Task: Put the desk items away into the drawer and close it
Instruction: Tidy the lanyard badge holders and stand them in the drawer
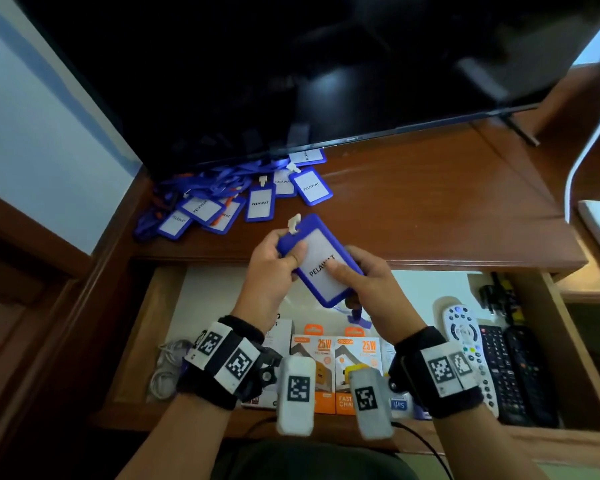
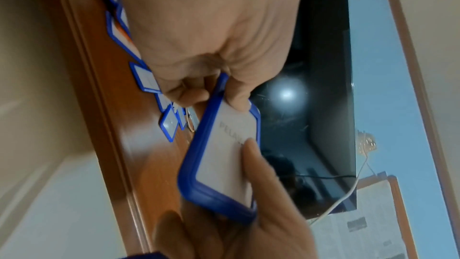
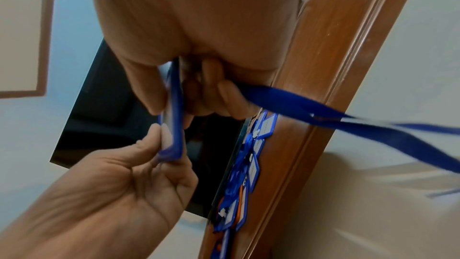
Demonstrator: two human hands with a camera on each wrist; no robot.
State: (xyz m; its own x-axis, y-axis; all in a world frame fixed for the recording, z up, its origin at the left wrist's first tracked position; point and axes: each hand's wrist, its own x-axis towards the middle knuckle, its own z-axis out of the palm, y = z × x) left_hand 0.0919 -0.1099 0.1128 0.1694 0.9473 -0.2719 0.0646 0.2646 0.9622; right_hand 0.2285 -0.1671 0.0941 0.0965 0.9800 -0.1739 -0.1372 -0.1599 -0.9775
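Observation:
A blue badge holder (image 1: 321,261) with a white card reading PELAWAT is held tilted above the front edge of the desk. My left hand (image 1: 288,249) pinches its upper end near the white clip, thumb on the card face. My right hand (image 1: 347,268) grips the lower end, thumb across the card, and its fingers also hold the blue lanyard (image 3: 323,111). The left wrist view shows the badge holder (image 2: 224,161) between both hands. A pile of badge holders (image 1: 229,199) with tangled lanyards lies at the desk's back left. The drawer (image 1: 160,327) stands open beneath my hands.
The drawer holds orange charger boxes (image 1: 336,362), a white remote (image 1: 465,341), black remotes (image 1: 513,368) and a coiled white cable (image 1: 167,372). A dark TV screen (image 1: 291,81) stands at the back of the desk (image 1: 430,202).

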